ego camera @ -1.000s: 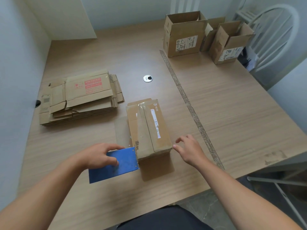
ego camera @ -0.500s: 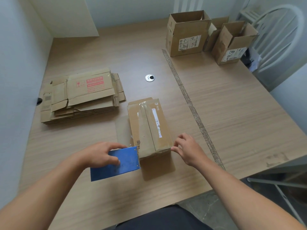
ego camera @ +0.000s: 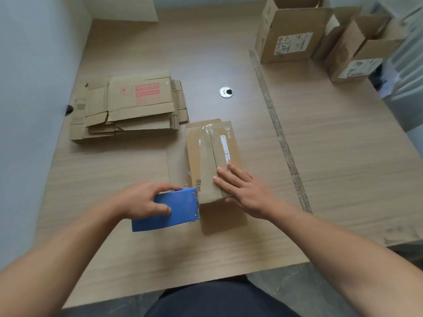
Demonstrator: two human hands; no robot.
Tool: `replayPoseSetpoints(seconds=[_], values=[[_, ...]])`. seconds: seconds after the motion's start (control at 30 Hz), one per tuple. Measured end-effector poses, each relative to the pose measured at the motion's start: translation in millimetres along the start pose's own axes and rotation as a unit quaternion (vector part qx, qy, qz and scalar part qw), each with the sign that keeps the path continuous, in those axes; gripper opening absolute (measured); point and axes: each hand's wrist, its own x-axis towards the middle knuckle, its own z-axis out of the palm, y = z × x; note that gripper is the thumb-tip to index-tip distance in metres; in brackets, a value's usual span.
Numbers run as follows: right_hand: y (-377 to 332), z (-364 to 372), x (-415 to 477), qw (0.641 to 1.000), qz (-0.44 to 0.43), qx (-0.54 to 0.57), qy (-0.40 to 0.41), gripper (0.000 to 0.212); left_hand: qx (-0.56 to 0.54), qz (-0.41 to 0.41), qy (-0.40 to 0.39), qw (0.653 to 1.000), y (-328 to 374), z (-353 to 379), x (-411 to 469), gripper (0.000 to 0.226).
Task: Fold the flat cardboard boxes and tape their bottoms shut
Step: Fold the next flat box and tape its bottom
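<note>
Two grips: left hand clamped on blue dispenser; right hand flat on box.

Small cardboard box sits mid-surface with its taped seam facing up and one flap lying flat toward 6 o'clock. The right grip lies flat on the box's near end, fingers straight. At 9 o'clock from it, the left grip is wrapped round a blue tape dispenser, whose toothed edge touches the box's near corner. Stack of flat boxes is at 10 o'clock, open boxes are at 1 o'clock, and a cable grommet is at 12.
</note>
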Motion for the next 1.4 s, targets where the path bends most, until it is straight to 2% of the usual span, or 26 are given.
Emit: replayPoseSetpoints(seconds=[0.3, 0.47, 0.63, 0.77, 0.93, 1.2, 1.4], values=[[5, 11, 0, 0.997, -0.022, 0.005, 0.072, 0.064, -0.046, 0.028, 0.039, 0.998, -25, 16, -27, 0.054], [1, 16, 0, 0.994, -0.002, 0.023, 0.108, 0.058, -0.013, 0.044, 0.06, 0.997, -33, 21, -37, 0.055], [0, 17, 0, 0.995, 0.005, 0.03, 0.1, 0.057, 0.006, 0.006, 0.089, 0.996, -53, 22, -48, 0.06], [0, 15, 0, 0.995, 0.008, 0.041, 0.087, 0.057, 0.035, -0.034, 0.093, 0.995, -42, 16, -33, 0.063], [1, 14, 0, 0.996, 0.017, 0.047, 0.067, 0.059, 0.069, -0.038, 0.088, 0.993, -34, 7, -8, 0.068], [-2, 11, 1, 0.996, 0.038, 0.064, 0.041, 0.062, 0.132, -0.038, 0.098, 0.986, -7, -3, 8, 0.061], [-11, 7, 2, 0.993, 0.072, 0.087, 0.034, 0.067, 0.166, -0.062, 0.136, 0.975, 11, 12, 2, 0.059]])
